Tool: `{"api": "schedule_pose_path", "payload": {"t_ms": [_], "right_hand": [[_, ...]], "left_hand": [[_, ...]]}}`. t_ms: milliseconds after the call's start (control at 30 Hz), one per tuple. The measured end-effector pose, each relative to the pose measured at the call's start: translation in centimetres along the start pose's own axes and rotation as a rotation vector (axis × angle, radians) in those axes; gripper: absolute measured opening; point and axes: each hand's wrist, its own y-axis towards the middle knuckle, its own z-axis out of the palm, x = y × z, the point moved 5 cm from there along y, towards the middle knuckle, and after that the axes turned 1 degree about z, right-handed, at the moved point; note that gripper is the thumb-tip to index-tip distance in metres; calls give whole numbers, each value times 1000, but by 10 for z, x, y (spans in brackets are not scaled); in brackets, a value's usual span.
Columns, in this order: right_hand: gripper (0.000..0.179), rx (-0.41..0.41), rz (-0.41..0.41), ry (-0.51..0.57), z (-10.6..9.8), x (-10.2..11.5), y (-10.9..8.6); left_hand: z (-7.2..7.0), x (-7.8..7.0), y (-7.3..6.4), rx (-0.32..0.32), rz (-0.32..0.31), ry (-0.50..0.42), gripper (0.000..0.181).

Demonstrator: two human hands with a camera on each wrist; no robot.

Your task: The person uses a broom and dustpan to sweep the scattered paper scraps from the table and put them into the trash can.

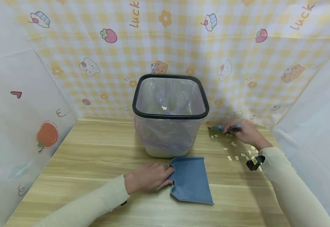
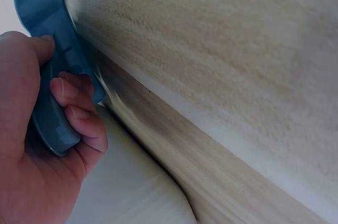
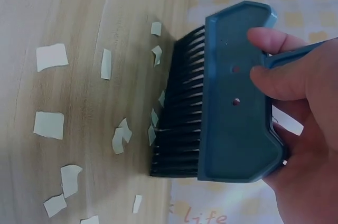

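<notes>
My left hand (image 1: pixel 150 177) grips the handle of a blue dustpan (image 1: pixel 191 181), which lies on the table in front of the bin with its wide edge facing right. The left wrist view shows fingers curled round the dustpan handle (image 2: pixel 55 92). At the back right, my right hand (image 1: pixel 248 134) holds a blue hand brush (image 3: pixel 237 102) by its handle. Its dark bristles (image 3: pixel 179 113) meet the tabletop among small pale paper scraps (image 3: pixel 49 124). Several scraps (image 1: pixel 236 157) lie scattered between the brush and my right wrist.
A bin (image 1: pixel 167 135) with a black rim and a clear liner stands at the back middle, a pale scrap (image 1: pixel 164 107) inside it. A yellow checked curtain (image 1: pixel 119 63) hangs behind the wooden table (image 1: pixel 96 148). White sheets (image 1: pixel 20 126) close off both sides.
</notes>
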Motion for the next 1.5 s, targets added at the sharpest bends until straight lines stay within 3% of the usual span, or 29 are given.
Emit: {"api": "schedule_pose_path", "payload": {"t_ms": [167, 433, 667, 967, 1300, 1500], "right_hand": [[41, 25, -19, 16, -2, 5, -6], [47, 137, -92, 94, -3, 19, -22], [46, 253, -74, 130, -7, 28, -38], [53, 367, -177, 197, -11, 47, -56], [62, 430, -235, 264, -13, 68, -73], [66, 365, -289, 244, -21, 78, -77]], "left_hand": [[-1, 0, 1, -5, 4, 0, 27], [-1, -1, 0, -7, 6, -2, 28], [-1, -1, 0, 9, -3, 5, 29], [-1, -1, 0, 8, -3, 20, 31], [-1, 0, 1, 21, -9, -16, 30], [0, 0, 1, 22, -9, -17, 30]]}}
